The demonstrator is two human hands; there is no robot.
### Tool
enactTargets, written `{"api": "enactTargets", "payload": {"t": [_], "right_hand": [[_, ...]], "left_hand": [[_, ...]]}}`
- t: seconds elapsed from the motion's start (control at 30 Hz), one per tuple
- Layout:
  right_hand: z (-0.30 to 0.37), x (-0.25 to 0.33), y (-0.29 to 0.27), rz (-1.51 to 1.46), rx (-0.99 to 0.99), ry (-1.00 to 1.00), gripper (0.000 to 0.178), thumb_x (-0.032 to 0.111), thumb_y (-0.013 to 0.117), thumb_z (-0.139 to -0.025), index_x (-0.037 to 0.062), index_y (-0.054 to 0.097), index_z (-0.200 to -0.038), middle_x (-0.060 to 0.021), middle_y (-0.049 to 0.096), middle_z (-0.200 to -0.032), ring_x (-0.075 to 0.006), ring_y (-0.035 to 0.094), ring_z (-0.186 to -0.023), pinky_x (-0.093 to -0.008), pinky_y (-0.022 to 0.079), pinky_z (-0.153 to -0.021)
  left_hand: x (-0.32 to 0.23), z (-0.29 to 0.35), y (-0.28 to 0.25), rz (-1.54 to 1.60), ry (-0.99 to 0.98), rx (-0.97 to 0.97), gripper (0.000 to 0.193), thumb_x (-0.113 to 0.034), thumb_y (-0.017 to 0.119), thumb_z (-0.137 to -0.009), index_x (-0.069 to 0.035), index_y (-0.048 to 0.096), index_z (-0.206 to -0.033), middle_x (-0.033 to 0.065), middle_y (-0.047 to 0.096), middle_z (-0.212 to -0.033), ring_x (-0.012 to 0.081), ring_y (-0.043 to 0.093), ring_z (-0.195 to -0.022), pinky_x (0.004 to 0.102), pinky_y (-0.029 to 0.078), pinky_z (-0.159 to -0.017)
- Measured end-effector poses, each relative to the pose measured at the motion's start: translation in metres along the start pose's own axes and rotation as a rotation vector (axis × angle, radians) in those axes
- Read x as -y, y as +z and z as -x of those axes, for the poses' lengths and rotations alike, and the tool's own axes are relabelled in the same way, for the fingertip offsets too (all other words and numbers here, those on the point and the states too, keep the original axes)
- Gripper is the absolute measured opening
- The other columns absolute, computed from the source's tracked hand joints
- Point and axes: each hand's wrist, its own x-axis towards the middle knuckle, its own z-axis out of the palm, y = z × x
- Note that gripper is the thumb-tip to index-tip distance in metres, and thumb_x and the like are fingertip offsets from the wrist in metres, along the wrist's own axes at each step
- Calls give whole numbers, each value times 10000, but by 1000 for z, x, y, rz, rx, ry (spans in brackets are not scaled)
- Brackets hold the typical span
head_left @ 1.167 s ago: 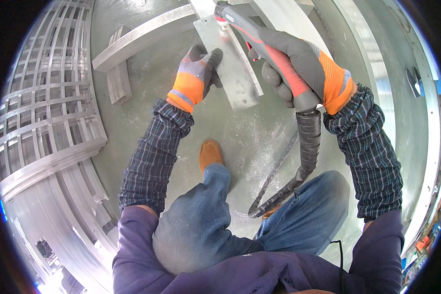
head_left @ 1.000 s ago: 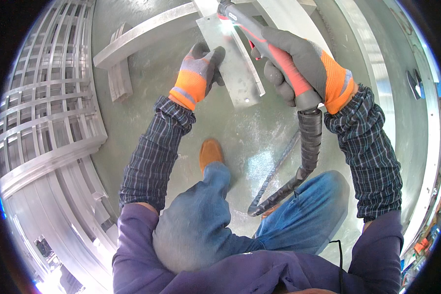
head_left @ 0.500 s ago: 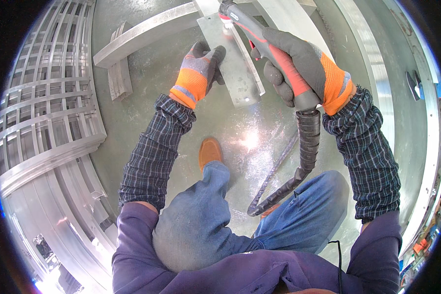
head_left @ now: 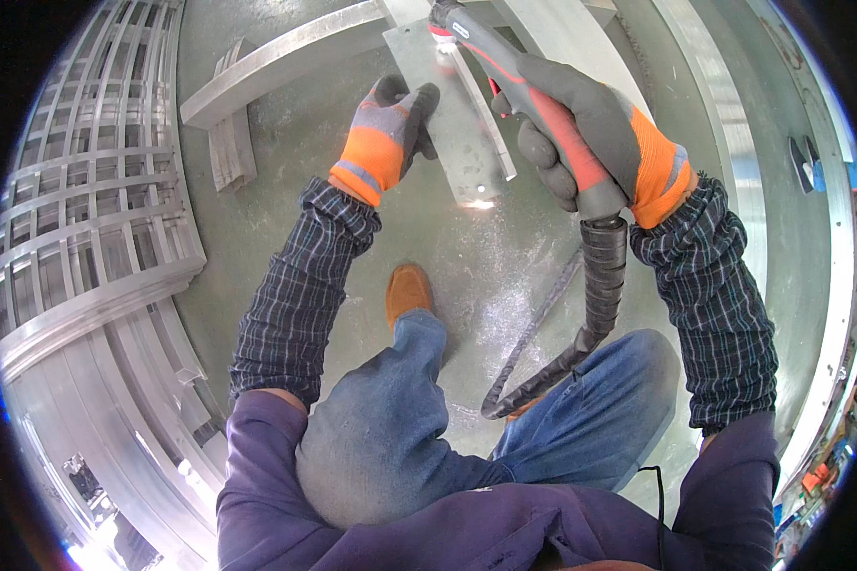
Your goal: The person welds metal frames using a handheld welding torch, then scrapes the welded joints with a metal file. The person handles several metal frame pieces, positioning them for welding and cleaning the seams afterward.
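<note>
My right hand (head_left: 590, 119), in a grey and orange work glove, is wrapped round a red and grey welding torch (head_left: 557, 124). The torch's head (head_left: 440, 14) is at the far end of a flat metal plate (head_left: 448, 124) with a raised strip along its right side. By the plate's left edge, my gloved left hand (head_left: 390, 133) is closed, with thumb and fingers pinched on that edge. A black-wrapped hose (head_left: 602, 285) runs from the torch's rear down toward my right knee. The torch's very tip is hard to make out at the top of the picture.
Long metal bars (head_left: 286, 59) lie beyond the plate. A stacked metal grating (head_left: 95, 171) fills the left side, with wide metal profiles (head_left: 95, 400) nearer me. My shoe (head_left: 408, 289) rests on the greenish floor (head_left: 286, 247). Slippers (head_left: 807, 167) lie at the far right.
The bright glare on the floor has gone; a small glow now shows at the plate's near end. My right hand and the torch have shifted slightly right; my left hand is nearly still.
</note>
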Motion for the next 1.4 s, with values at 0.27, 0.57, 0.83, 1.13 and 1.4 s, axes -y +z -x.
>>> {"api": "enactTargets", "payload": {"t": [0.27,0.57,0.83,1.13,1.4], "right_hand": [[3,-5,-2,-13,-20,10,476,538,441,-1053,103,618,-1128,44,497,-612,-58,414,-413,-235,342,-377],[11,-5,3,21,-60,39,475,539,464,-1051,100,634,-1115,48,517,-622,-61,421,-412,-238,354,-389],[20,-7,2,47,-42,59,485,550,477,-1043,106,641,-1146,55,520,-626,-61,437,-417,-243,368,-398],[27,-15,-1,12,-68,103,493,551,477,-1034,106,655,-1150,50,507,-627,-70,427,-421,-253,363,-397],[27,-23,-4,-10,-41,72,535,575,501,-1016,82,649,-1160,29,506,-626,-80,437,-422,-259,376,-400]], "left_hand": [[0,-1,3,22,-5,12,387,-229,727,-965,36,552,-1185,121,661,-842,192,627,-566,334,538,-490],[2,-2,2,36,3,14,362,-207,728,-963,40,564,-1171,116,671,-860,186,624,-566,322,520,-478],[5,-3,3,27,5,-3,402,-226,726,-965,46,559,-1210,124,681,-857,192,628,-555,316,508,-475],[5,-4,5,-18,7,2,432,-244,725,-970,49,551,-1236,129,693,-867,197,647,-570,317,512,-482],[7,-7,6,8,14,-2,425,-239,728,-969,43,547,-1230,130,690,-849,194,632,-557,328,516,-487]]}}
